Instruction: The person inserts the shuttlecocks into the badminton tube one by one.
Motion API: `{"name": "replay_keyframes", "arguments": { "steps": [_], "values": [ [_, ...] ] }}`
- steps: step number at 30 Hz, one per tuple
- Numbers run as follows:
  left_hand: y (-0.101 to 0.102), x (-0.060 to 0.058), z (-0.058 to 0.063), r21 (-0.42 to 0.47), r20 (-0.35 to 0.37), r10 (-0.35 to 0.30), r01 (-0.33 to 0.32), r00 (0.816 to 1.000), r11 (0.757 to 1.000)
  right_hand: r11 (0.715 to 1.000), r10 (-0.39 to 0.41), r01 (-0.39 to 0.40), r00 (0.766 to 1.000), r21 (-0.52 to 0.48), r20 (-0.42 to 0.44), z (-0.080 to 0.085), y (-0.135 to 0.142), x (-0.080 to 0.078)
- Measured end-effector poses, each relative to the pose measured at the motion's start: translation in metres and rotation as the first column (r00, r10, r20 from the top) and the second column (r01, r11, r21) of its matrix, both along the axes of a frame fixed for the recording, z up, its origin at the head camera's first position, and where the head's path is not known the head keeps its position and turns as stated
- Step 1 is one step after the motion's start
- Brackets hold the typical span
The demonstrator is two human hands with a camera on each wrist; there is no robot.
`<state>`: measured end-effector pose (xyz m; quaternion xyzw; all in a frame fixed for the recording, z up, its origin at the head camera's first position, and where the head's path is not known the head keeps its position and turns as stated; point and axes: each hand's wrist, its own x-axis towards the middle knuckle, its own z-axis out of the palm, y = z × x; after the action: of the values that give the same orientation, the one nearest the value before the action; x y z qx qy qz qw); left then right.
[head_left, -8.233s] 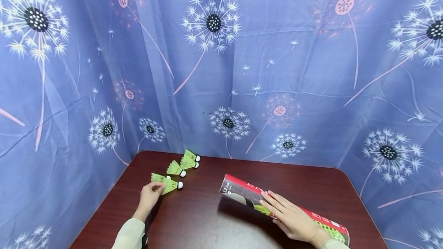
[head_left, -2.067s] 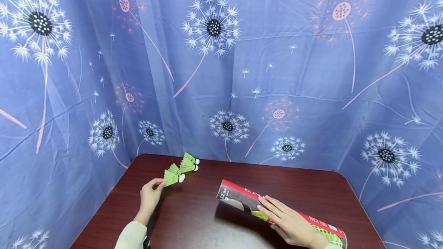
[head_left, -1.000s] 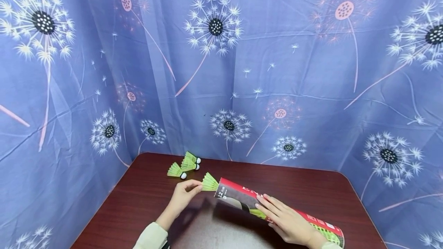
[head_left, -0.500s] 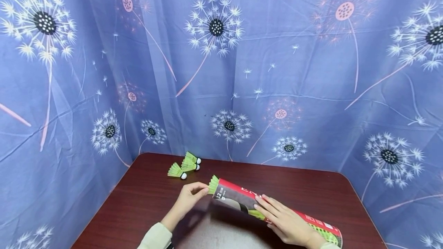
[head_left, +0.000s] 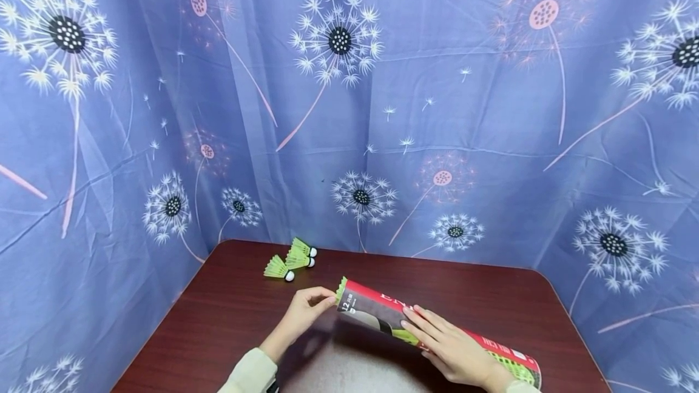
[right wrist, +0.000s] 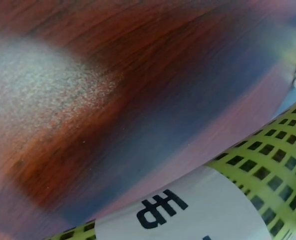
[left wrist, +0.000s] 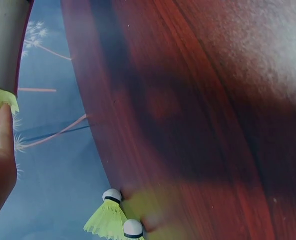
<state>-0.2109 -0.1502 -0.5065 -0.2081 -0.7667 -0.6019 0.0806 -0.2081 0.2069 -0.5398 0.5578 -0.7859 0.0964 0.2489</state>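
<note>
Left hand [head_left: 303, 314]: pinches a shuttlecock [head_left: 341, 290], mostly inside the mouth of the tube [head_left: 374, 306].
Right hand [head_left: 453, 347]: grips the tube's middle.
Three shuttlecocks [head_left: 297, 258]: on the table [head_left: 246, 314], left of the tube.

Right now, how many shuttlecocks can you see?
4: three yellow-green shuttlecocks at back left on the dark red table; one mostly inside the red-and-grey cylindrical tube, where more may be hidden.

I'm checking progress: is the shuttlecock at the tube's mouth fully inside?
No, the shuttlecock shows its green rim sticking out of the tube.
</note>
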Motion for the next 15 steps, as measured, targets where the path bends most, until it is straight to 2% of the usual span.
{"name": "replay_keyframes", "arguments": {
  "steps": [7, 15],
  "values": [
    [0.0037, -0.0012, 0.0011, -0.007, -0.033, 0.005, -0.005, 0.999, 1.0, 1.0, -0.012, 0.012, 1.0, -0.003, -0.022, 0.0013, -0.0019, -0.0006],
    [0.0044, -0.0006, 0.002, -0.007, -0.074, -0.029, 0.029, 0.997, 1.0, 1.0, -0.006, 0.005, 1.0, -0.009, -0.004, 0.0002, -0.0031, -0.0005]
  ]
}}
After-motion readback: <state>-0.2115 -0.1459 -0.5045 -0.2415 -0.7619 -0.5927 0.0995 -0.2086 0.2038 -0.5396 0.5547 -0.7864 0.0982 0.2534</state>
